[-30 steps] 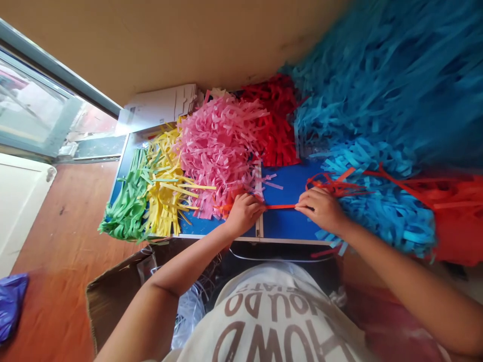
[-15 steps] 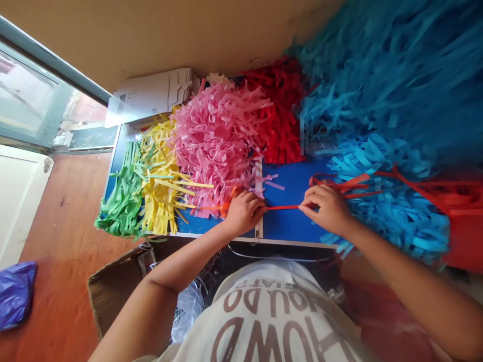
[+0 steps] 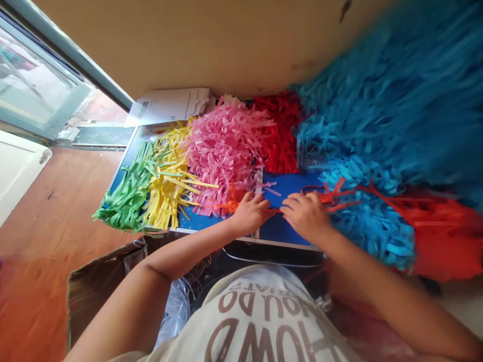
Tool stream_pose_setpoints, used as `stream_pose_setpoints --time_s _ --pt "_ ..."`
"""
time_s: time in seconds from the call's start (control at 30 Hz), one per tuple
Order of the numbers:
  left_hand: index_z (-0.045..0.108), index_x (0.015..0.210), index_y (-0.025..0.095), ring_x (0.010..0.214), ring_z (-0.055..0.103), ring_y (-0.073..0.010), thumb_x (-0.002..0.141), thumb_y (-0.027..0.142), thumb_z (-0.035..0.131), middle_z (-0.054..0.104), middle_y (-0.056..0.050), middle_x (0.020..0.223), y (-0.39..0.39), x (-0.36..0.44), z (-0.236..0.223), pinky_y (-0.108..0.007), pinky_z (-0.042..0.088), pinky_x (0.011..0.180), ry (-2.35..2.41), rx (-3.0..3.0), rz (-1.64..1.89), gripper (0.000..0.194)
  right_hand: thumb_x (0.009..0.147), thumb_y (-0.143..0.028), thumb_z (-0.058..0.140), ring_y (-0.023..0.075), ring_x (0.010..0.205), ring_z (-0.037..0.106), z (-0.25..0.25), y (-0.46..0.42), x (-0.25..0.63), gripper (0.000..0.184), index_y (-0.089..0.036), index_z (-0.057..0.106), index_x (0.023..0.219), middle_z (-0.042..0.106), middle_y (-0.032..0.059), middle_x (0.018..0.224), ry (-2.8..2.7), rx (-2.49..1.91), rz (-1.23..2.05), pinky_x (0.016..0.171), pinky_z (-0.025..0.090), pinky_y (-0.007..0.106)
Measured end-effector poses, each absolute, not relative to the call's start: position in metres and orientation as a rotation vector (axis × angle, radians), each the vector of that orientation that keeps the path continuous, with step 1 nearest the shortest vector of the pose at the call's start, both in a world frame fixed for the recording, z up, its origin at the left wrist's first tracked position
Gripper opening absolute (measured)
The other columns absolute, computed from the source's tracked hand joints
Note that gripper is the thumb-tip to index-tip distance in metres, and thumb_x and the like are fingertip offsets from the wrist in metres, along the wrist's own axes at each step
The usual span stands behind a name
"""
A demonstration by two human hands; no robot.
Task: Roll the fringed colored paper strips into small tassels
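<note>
A thin red paper strip (image 3: 273, 211) runs between my hands, with only a short stretch showing. My left hand (image 3: 249, 213) grips its left part beside a tuft of orange-red strips (image 3: 230, 203) at the edge of the pink shredded paper (image 3: 224, 156). My right hand (image 3: 305, 216) presses its curved fingers on the strip, over the blue board (image 3: 290, 183). Looser red strands (image 3: 339, 196) trail out past that hand onto light blue fringe (image 3: 362, 221). Red (image 3: 279, 136), yellow (image 3: 168, 186) and green (image 3: 126, 196) paper fringes cover the board's far side.
A large mass of blue paper fringe (image 3: 396, 100) fills the upper right, with orange-red fringe (image 3: 441, 231) below it. A white paper stack (image 3: 169, 108) sits at the board's far edge. A cardboard box (image 3: 101, 286) holding clear plastic stands near my body.
My hands have moved closer together, so less of the red strip shows between them. The view has also swung slightly, shifting the board and paper piles.
</note>
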State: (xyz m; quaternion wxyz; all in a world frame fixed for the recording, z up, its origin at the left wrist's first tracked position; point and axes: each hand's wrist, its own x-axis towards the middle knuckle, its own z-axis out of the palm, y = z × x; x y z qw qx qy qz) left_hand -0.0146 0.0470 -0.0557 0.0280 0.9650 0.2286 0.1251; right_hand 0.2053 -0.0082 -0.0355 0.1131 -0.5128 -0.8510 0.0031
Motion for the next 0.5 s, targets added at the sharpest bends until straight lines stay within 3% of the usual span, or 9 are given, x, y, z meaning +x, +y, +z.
stream_pose_setpoints --time_s 0.13,0.33,0.4,0.5 --pt "0.073 0.084 0.019 0.088 0.054 -0.0210 0.093 0.024 0.058 0.066 -0.006 0.089 0.042 -0.007 -0.065 -0.040 0.032 0.083 0.716 3.014 0.463 0.018 0.093 -0.008 0.049 0.0177 0.075 0.055 -0.052 -0.004 0.194 0.028 -0.017 0.067 0.073 0.069 0.0063 0.078 -2.562 -1.309 -0.062 0.078 0.032 0.038" --pt "0.071 0.085 0.020 0.083 0.059 -0.0169 0.097 0.020 0.051 0.071 -0.002 0.084 0.037 -0.007 -0.044 -0.041 0.035 0.092 0.816 2.987 0.693 0.023 0.093 -0.015 0.055 0.0170 0.073 0.060 -0.027 -0.012 0.188 0.020 -0.017 0.068 0.077 0.071 0.0050 0.078 -2.383 -1.400 -0.087 0.079 0.036 0.036" --pt "0.070 0.094 0.022 0.086 0.061 -0.0152 0.100 0.020 0.047 0.074 -0.001 0.090 0.029 -0.021 -0.013 -0.040 0.034 0.099 0.718 2.969 0.788 0.024 0.095 -0.020 0.054 0.0174 0.080 0.064 0.008 -0.028 0.186 0.020 -0.019 0.070 0.084 0.074 0.0046 0.087 -2.235 -1.407 0.178 0.079 0.040 0.033" --pt "0.068 0.108 0.027 0.088 0.064 -0.0144 0.101 0.025 0.048 0.075 0.000 0.099 0.014 -0.042 0.037 -0.040 0.036 0.104 0.403 2.933 0.846 0.021 0.099 -0.033 0.050 0.0182 0.091 0.065 0.061 -0.046 0.185 0.026 -0.023 0.074 0.091 0.074 0.0035 0.097 -1.977 -1.273 0.956 0.084 0.046 0.031"
